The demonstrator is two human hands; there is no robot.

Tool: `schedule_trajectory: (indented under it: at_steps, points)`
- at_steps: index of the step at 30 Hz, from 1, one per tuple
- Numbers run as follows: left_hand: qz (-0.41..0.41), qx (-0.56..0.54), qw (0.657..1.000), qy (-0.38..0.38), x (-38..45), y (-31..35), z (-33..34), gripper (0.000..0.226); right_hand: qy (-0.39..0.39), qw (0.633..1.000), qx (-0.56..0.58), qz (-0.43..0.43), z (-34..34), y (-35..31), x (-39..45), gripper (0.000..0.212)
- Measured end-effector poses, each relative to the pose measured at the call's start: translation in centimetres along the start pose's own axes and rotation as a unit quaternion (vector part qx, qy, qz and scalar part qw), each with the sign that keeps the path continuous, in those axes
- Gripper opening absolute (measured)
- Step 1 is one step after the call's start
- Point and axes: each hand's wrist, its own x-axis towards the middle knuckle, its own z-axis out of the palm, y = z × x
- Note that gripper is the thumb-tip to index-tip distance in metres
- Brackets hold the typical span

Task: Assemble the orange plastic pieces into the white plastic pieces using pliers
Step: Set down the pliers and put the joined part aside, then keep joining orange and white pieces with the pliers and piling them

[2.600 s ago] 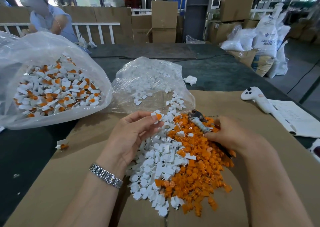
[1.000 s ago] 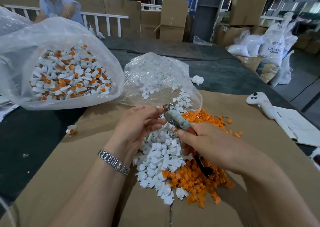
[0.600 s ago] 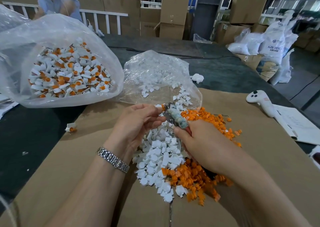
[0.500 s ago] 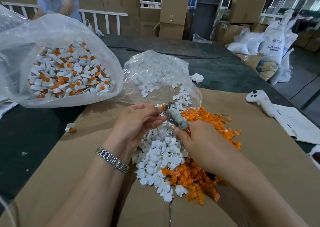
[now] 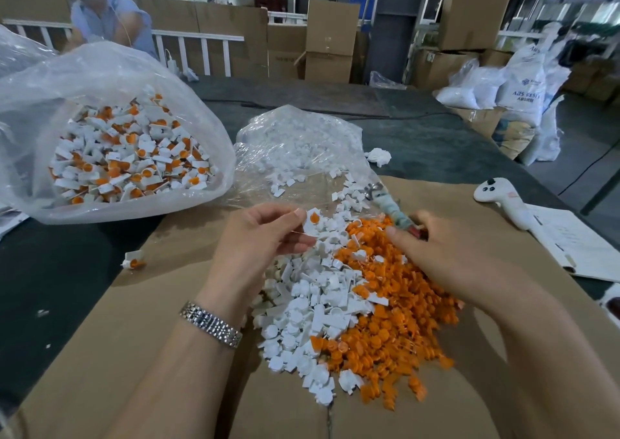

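Note:
My left hand (image 5: 261, 237) pinches a white piece with an orange insert (image 5: 313, 218) between thumb and fingertips, above the mixed heap. White pieces (image 5: 315, 307) lie left in the heap, orange pieces (image 5: 389, 314) right, all on brown cardboard (image 5: 134, 354). My right hand (image 5: 446, 257) grips the pliers (image 5: 385, 200), whose jaws point up and away, apart from the held piece. Its fingers reach down toward the orange pile.
A large clear bag of assembled white-and-orange pieces (image 5: 127, 160) sits at the left. A smaller clear bag of white pieces (image 5: 302, 150) lies behind the heap. One assembled piece (image 5: 132, 260) lies alone at the left. A white controller (image 5: 503, 197) and papers (image 5: 577, 244) sit right.
The pliers' jaws were on the piece in my left hand; now my right hand has drawn them away to the right and back. My left hand still holds the piece.

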Motion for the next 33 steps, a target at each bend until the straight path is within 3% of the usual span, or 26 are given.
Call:
schedule_trajectory:
  at_steps: [2,4,9,12,15,20,24,29,33]
  points:
    - [0.036,0.113,0.992,0.046,0.2,-0.2,-0.5,0.006,0.014,0.998,-0.059,0.013,0.5,1.0,1.5,0.048]
    - [0.072,0.251,0.958,0.117,0.6,-0.1,-1.7,0.008,0.011,0.994,-0.107,0.025,1.0,1.7,2.5,0.053]
    - [0.087,0.543,0.799,0.244,1.0,0.4,-6.0,0.015,0.049,0.983,-0.174,0.029,2.0,3.2,3.2,0.055]
    - [0.037,0.6,0.755,0.262,0.5,0.3,-7.3,0.018,0.051,0.988,-0.131,0.063,2.8,4.3,3.2,0.057]
    - [0.021,0.6,0.765,0.233,0.0,0.4,-7.2,0.02,0.045,0.991,-0.093,0.084,3.2,4.8,3.1,0.058]
    - [0.017,0.561,0.819,0.117,-1.5,0.8,-7.6,0.018,0.045,0.991,-0.091,0.086,3.9,4.7,2.9,0.06]
    - [-0.029,0.572,0.82,0.014,-2.7,1.0,-8.2,0.021,0.048,0.989,-0.102,0.091,4.4,4.7,2.9,0.066]
    - [-0.003,0.597,0.801,0.033,-2.2,-0.3,-6.6,0.015,0.036,0.99,-0.098,0.093,4.4,4.8,3.1,0.076]
    - [0.023,0.61,0.791,0.044,-1.0,-1.1,-4.6,0.023,0.042,0.992,-0.084,0.087,4.4,4.8,3.1,0.075]
